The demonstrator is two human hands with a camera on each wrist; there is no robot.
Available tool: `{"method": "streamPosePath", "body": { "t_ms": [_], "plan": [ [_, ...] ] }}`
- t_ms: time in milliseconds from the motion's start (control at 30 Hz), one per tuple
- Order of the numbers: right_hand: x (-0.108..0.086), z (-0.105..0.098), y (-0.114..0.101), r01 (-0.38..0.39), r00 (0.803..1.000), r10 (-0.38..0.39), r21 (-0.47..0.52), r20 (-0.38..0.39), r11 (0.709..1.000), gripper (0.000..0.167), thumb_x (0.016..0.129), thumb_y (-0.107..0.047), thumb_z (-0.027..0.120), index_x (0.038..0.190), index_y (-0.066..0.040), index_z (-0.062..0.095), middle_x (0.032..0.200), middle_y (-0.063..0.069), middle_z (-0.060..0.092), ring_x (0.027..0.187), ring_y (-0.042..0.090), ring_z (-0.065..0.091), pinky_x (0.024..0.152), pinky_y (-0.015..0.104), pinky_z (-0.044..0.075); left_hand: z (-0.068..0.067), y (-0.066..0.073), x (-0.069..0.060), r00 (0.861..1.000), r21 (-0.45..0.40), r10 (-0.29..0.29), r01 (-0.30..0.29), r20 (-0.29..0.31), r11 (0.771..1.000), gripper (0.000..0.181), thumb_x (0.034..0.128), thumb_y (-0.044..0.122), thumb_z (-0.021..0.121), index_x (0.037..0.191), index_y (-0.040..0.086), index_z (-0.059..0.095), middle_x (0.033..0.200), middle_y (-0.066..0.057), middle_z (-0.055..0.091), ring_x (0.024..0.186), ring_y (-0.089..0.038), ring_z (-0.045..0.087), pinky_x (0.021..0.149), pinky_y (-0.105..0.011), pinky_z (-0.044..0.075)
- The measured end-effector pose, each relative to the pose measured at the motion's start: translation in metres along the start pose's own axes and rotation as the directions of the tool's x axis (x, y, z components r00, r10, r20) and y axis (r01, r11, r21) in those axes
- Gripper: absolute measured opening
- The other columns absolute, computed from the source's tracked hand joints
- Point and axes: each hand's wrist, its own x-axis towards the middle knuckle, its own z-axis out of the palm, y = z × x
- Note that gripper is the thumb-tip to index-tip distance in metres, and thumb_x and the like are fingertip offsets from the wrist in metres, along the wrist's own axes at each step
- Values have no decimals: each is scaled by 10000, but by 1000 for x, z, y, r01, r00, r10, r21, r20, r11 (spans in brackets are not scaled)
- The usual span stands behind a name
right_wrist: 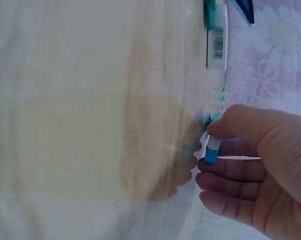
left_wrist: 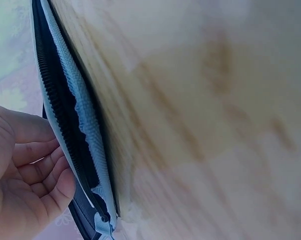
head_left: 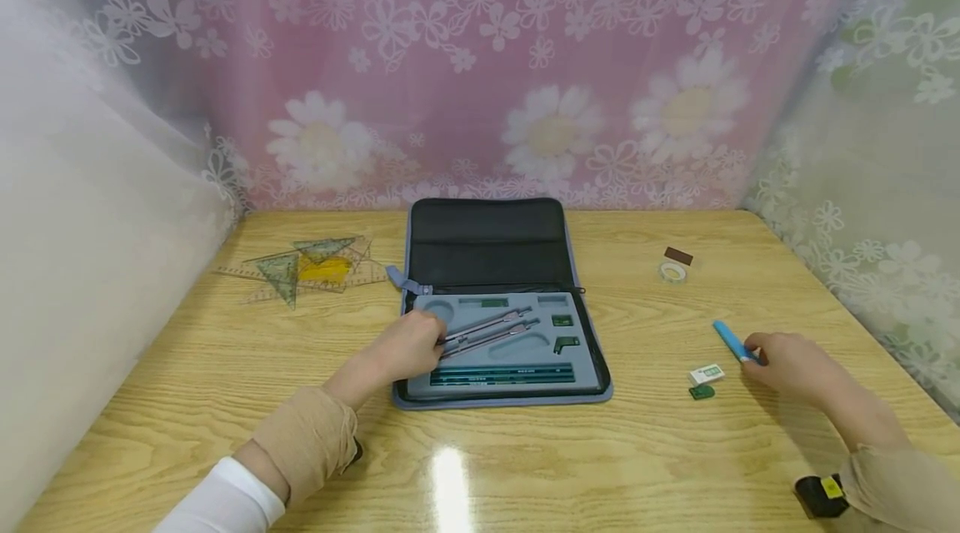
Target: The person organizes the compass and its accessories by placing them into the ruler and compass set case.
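Observation:
A zip case (head_left: 487,250) lies spread out mid-table, its grey tray (head_left: 465,391) holding two silver compass-like tools (head_left: 491,331) and several dark green pencils (head_left: 502,373). My left hand (head_left: 408,346) reaches over the tray's left side, fingers at the tools' left ends. In the left wrist view the case edge (left_wrist: 80,100) hides those fingertips, so any grip there is unclear. At the right, my right hand (head_left: 795,362) pinches a slim blue stick (head_left: 727,340) between thumb and fingers. Beside it lie a white eraser (head_left: 707,374) and a small green piece (head_left: 702,392).
Clear rulers and set squares (head_left: 277,275), with a yellow piece (head_left: 324,269) among them, overlap at the back left. A white tape roll (head_left: 672,272) and a dark brown strip (head_left: 678,256) lie back right. Patterned curtains (head_left: 480,100) border the table (head_left: 570,466).

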Motion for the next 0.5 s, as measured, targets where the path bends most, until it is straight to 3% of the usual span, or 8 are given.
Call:
{"method": "streamPosePath", "body": {
  "t_ms": [267,500],
  "plan": [
    [-1,1,-4,9,1000,-9,11,10,1000,137,875,-71,468,775,-13,542,618,2,424,544,145,360,507,303,296,2,-1,0,1000,7,11,-11,-6,1000,372,831,-5,620,573,139,393,568,39,263,536,-104,226,518,-250,234],
    [5,1,3,14,1000,-14,-2,-12,1000,188,904,-31,449,915,121,559,753,124,569,664,260,540,565,393,425,0,1,0,1000,7,-3,3,5,1000,329,834,-1,623,589,127,444,567,29,309,538,-107,258,523,-257,261]
  ]
}}
